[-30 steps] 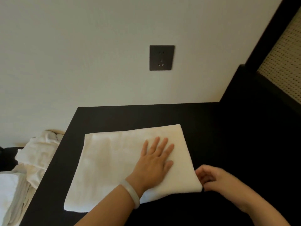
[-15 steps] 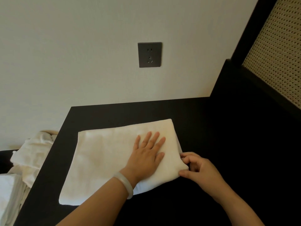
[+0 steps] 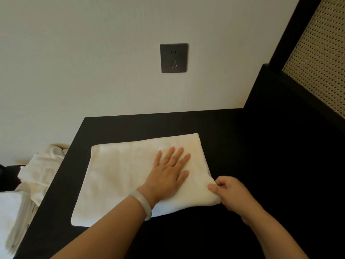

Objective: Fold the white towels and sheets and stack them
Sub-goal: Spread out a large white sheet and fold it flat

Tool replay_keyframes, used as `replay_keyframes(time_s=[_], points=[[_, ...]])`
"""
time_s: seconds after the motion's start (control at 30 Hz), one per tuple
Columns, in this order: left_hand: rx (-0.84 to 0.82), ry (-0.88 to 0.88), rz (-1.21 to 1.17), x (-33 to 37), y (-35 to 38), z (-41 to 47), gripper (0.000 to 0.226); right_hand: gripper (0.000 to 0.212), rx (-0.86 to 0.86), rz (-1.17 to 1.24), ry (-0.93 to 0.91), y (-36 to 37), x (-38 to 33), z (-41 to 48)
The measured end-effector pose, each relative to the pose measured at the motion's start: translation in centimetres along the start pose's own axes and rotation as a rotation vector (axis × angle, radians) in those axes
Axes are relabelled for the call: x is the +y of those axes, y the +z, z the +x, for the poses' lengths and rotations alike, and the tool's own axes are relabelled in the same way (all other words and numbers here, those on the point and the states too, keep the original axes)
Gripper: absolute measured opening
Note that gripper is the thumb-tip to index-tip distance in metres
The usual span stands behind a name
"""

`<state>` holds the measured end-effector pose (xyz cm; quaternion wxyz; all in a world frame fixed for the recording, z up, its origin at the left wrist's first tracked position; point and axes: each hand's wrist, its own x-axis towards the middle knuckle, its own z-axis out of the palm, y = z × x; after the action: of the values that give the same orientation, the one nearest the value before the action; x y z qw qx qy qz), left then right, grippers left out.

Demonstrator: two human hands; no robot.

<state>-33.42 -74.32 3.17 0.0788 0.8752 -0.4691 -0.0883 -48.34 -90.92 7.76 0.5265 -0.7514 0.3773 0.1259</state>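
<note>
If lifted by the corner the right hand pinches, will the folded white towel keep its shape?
Probably not: the folded white towel is soft cloth with a rounded fold, so its layers would likely sag open from the right hand. It probably will not slide while the left hand presses flat on it.

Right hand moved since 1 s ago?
Yes. Right hand went left, from beside the towel's near right corner to pinching it.

Your black table (image 3: 233,139) stands against the wall (image 3: 93,71); one folded white towel (image 3: 119,176) lies flat on it, toward its left side.
</note>
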Motion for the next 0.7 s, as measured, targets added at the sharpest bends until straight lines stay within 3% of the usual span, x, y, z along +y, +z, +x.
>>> replay_keyframes(time_s=[0.23,0.4,0.5,0.7], points=[[0.051,0.037,0.034,0.2,-0.1,-0.5,0.058,0.017,0.089,0.056,0.168,0.7,1.6,0.5],[-0.030,-0.031,0.004,2.1,-0.1,-0.4,0.069,0.014,-0.106,0.133,0.210,-1.2,1.6,0.2],[-0.006,-0.021,-0.018,4.7,1.7,-1.4,0.073,0.011,-0.131,0.192,0.185,-1.1,1.9,-0.3],[0.054,-0.029,0.055,5.2,2.4,-1.5,0.066,0.009,0.007,0.153,0.133,-0.4,1.7,-0.7]])
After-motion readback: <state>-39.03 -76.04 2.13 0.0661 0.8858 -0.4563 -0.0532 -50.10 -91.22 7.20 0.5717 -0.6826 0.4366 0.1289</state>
